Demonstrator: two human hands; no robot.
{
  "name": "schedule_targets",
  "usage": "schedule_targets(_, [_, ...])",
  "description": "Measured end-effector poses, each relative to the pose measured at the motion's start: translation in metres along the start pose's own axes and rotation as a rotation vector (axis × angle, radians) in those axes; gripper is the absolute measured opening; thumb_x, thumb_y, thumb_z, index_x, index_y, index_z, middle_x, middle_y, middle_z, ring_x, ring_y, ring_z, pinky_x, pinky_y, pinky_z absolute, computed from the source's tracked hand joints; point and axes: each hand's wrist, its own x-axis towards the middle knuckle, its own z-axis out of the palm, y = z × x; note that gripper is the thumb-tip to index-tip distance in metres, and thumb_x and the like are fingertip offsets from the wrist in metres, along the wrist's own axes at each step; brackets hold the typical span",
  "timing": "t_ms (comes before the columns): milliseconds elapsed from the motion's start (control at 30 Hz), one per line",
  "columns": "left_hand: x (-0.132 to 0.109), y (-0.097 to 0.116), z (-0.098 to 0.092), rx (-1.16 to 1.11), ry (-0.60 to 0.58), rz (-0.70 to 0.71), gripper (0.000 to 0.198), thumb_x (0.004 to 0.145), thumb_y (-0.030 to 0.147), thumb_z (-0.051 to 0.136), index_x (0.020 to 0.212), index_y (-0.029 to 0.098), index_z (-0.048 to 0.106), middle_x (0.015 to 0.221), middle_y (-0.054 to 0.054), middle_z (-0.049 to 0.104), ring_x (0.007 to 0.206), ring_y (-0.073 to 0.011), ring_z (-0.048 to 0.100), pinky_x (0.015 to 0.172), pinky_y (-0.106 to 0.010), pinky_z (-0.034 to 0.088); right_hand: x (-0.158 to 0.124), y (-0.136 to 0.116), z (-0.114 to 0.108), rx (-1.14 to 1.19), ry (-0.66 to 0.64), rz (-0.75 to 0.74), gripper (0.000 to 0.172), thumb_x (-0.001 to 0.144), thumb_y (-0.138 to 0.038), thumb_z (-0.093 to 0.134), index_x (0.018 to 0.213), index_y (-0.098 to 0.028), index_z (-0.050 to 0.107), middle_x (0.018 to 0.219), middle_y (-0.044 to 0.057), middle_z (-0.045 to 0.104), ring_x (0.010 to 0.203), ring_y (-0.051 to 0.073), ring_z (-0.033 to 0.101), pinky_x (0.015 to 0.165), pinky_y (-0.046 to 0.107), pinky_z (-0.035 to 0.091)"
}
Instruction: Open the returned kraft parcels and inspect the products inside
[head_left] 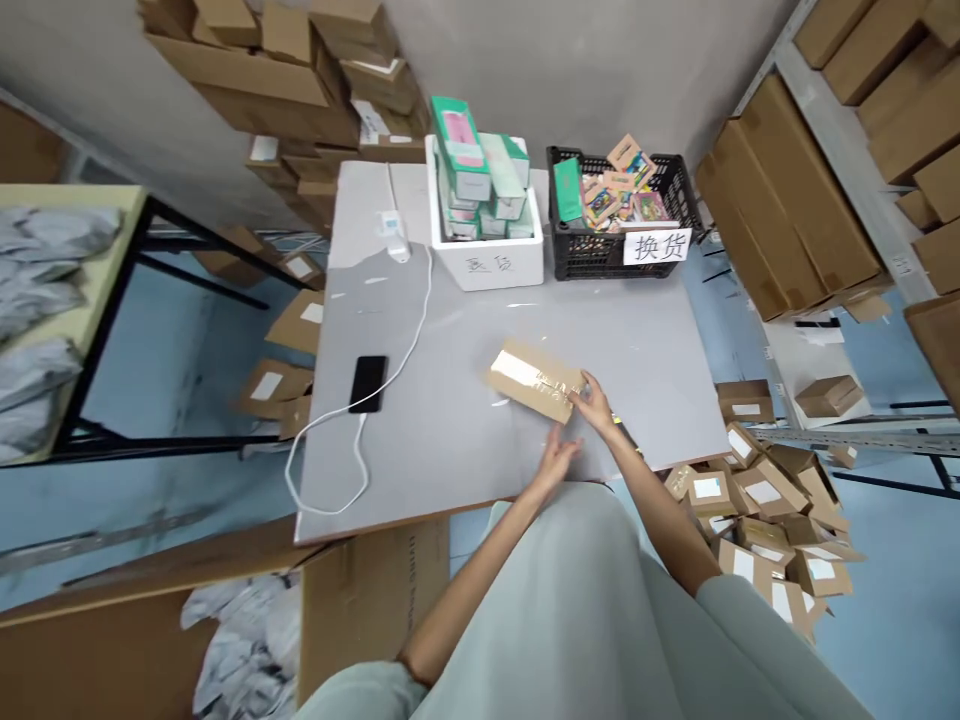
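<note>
Flat brown box (pixel 534 381), shiny tape across its top, lies askew on the grey table (pixel 450 440), right of centre and towards the front edge. Right hand (pixel 597 405) is on the box's near right corner, fingers laid over the cardboard; whether they pinch it or only rest there cannot be told. Left hand (pixel 559 462) is just short of the box, fingers stretched out and loose, holding nothing, close above the table's front edge. The two hands are near each other but not touching. Bare tabletop around the box on every side. Further left lies a black phone (pixel 368 383), a white cable (pixel 409 345) running from it up towards the back and looping off the front edge. At the back stand a white foam box (pixel 491 262) stuffed with green and pink packets, and beside it a black crate (pixel 600 258) of coloured packs with a white label (pixel 656 246) on its front. On the floor to the right, by the right arm, a heap of small labelled cartons (pixel 772 520). Front left, a large open carton (pixel 360 590) with grey bags (pixel 240 640) in it.
</note>
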Motion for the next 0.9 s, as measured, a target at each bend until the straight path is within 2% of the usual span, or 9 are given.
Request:
schedule_targets(67, [-0.013,0.0,-0.003,0.094,-0.149,0.001,0.067,0.087,0.038,0.092,0.15,0.025,0.073,0.146,-0.019,0.081,0.128,-0.0378,0.083,0.117,-0.062,0.066,0.004,-0.009,0.019,-0.038,-0.065,-0.049,0.097,0.082,-0.067,0.094,0.164,-0.024,0.066,0.181,0.017,0.057,0.174,0.038,0.049,0.145,0.057,0.037])
schedule_targets(133, [-0.018,0.013,-0.018,0.323,-0.196,0.2,0.045,0.093,0.034,0.085,0.136,0.023,0.08,0.139,-0.018,0.084,0.126,-0.0359,0.083,0.119,-0.059,0.064,0.006,-0.015,0.034,-0.076,-0.113,-0.097,0.1,0.081,-0.066,0.095,0.167,-0.026,0.065,0.181,0.016,0.058,0.175,0.038,0.048,0.147,0.057,0.033])
schedule_targets(200, [-0.016,0.036,-0.05,0.471,-0.037,0.384,0.033,0.097,0.031,0.076,0.129,0.027,0.083,0.135,-0.015,0.085,0.129,-0.0371,0.081,0.122,-0.06,0.062,0.001,-0.018,0.041,-0.109,-0.111,-0.107,0.103,0.082,-0.067,0.093,0.171,-0.026,0.062,0.182,0.015,0.057,0.175,0.038,0.048,0.147,0.058,0.033])
schedule_targets(333, [-0.005,0.071,-0.139,0.525,0.271,0.484,0.05,0.101,0.03,0.069,0.15,0.023,0.07,0.168,-0.018,0.064,0.168,-0.0403,0.05,0.145,-0.065,0.035,-0.023,-0.013,0.039,-0.174,-0.084,-0.107,0.106,0.092,-0.069,0.082,0.182,-0.024,0.048,0.186,0.015,0.051,0.175,0.037,0.048,0.146,0.057,0.035])
schedule_targets(400, [0.003,0.074,-0.17,0.614,0.457,0.479,0.058,0.098,0.033,0.073,0.154,0.021,0.067,0.166,-0.022,0.063,0.165,-0.0409,0.054,0.138,-0.06,0.045,-0.036,-0.009,0.036,-0.207,-0.071,-0.116,0.106,0.097,-0.069,0.076,0.186,-0.024,0.04,0.189,0.014,0.048,0.175,0.036,0.048,0.146,0.057,0.037])
schedule_targets(433, [0.007,0.071,-0.178,0.624,0.459,0.413,0.059,0.097,0.035,0.074,0.153,0.02,0.066,0.16,-0.023,0.068,0.157,-0.0414,0.061,0.132,-0.06,0.051,-0.04,-0.007,0.034,-0.225,-0.062,-0.113,0.105,0.099,-0.068,0.073,0.187,-0.024,0.037,0.189,0.014,0.047,0.175,0.036,0.048,0.145,0.057,0.038])
schedule_targets(567, [0.018,0.048,-0.176,0.687,0.371,0.367,0.046,0.102,0.041,0.071,0.142,0.019,0.071,0.136,-0.022,0.077,0.14,-0.0442,0.071,0.124,-0.062,0.057,-0.048,-0.001,0.03,-0.27,-0.051,-0.078,0.106,0.101,-0.069,0.07,0.19,-0.027,0.03,0.19,0.013,0.045,0.173,0.038,0.051,0.142,0.06,0.042])
schedule_targets(700, [0.021,0.028,-0.164,0.667,0.386,0.439,0.045,0.105,0.042,0.067,0.143,0.018,0.07,0.138,-0.022,0.075,0.143,-0.0431,0.069,0.127,-0.062,0.054,-0.052,0.009,0.023,-0.267,-0.035,-0.037,0.112,0.101,-0.072,0.071,0.19,-0.022,0.026,0.191,0.016,0.042,0.176,0.037,0.046,0.143,0.058,0.042])
schedule_targets(900, [0.018,0.013,-0.173,0.572,0.371,0.444,0.052,0.102,0.045,0.071,0.146,0.018,0.068,0.148,-0.022,0.072,0.142,-0.0371,0.07,0.131,-0.058,0.053,-0.069,0.024,0.012,-0.159,-0.109,-0.067,0.095,0.102,-0.071,0.07,0.178,-0.019,0.048,0.168,0.019,0.068,0.158,0.035,0.065,0.136,0.054,0.051])
